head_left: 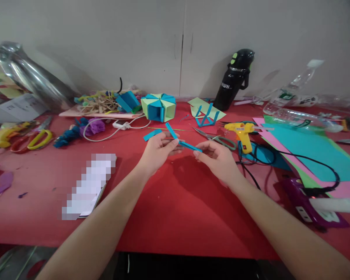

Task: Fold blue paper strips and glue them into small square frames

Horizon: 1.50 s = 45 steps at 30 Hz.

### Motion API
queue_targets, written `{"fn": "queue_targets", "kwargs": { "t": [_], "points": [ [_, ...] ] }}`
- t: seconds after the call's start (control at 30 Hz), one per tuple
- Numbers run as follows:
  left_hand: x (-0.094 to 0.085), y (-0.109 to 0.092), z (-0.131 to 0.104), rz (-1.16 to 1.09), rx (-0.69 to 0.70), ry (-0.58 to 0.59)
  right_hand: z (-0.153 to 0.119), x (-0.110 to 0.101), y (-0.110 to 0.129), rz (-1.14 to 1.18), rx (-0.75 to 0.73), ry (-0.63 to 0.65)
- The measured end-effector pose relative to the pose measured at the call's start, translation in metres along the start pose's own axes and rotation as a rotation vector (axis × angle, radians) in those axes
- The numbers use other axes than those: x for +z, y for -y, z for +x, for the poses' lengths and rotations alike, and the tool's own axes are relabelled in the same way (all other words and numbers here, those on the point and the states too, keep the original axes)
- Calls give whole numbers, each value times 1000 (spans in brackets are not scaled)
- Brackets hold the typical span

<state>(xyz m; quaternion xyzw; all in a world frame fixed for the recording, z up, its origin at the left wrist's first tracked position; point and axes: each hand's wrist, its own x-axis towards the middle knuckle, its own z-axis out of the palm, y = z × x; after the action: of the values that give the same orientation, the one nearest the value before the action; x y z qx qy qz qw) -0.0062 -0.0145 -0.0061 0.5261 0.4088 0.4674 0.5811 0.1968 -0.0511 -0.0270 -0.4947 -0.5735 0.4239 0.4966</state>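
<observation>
Between my hands is a narrow folded strip of blue paper, bent at an angle near its middle. My left hand pinches it at the bend with thumb and fingers. At the strip's right end, my right hand closes thumb against fingers. Just behind my left hand lies a flat blue paper piece on the red table. Farther back, several blue folded strips stand joined on pale green paper. A blue and green folded-paper box sits beyond my left hand.
Right of my hands are scissors, a yellow glue gun with a black cord, coloured paper sheets and a purple power strip. A black bottle stands behind. Leftward are a phone-like slab, a white cable and yellow-handled scissors.
</observation>
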Motion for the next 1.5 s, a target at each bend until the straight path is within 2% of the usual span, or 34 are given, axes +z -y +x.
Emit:
{"fn": "queue_targets", "kwargs": {
  "t": [0.2, 0.33, 0.47, 0.63, 0.7, 0.8, 0.93, 1.03, 1.17, 1.27, 1.4, 1.5],
  "points": [
    [7, -1, -3, 177, -13, -118, -2, 4, 1, 170, 54, -41],
    [6, -1, -2, 189, -14, -175, -5, 9, 3, 172, 20, 13],
    [1, 0, 0, 124, -72, -169, -8, 14, 8, 214, -16, 11],
    [2, -3, 0, 157, -246, -86, -9, 16, 12, 246, -66, -27],
    [3, -5, -1, 217, -234, -101, -8, 16, 11, 250, -66, -53],
    [6, -7, -5, 454, -110, -143, -7, 16, 9, 255, -45, -92],
    [9, -7, -11, 991, 131, -208, -6, 17, 4, 225, -20, -104],
    [12, -9, -15, 1206, 113, -190, -5, 16, 1, 212, 17, -99],
    [12, -12, -17, 1298, -7, -125, -4, 8, -1, 7, -1, -77],
    [8, -11, -15, 1280, -22, -114, -3, 3, -1, -241, -42, -39],
    [1, -3, -10, 1089, 163, -20, -3, 0, 1, -541, -74, 5],
    [-1, 2, -8, 1039, 281, 71, -3, 1, 4, -652, -107, 79]
  ]
}}
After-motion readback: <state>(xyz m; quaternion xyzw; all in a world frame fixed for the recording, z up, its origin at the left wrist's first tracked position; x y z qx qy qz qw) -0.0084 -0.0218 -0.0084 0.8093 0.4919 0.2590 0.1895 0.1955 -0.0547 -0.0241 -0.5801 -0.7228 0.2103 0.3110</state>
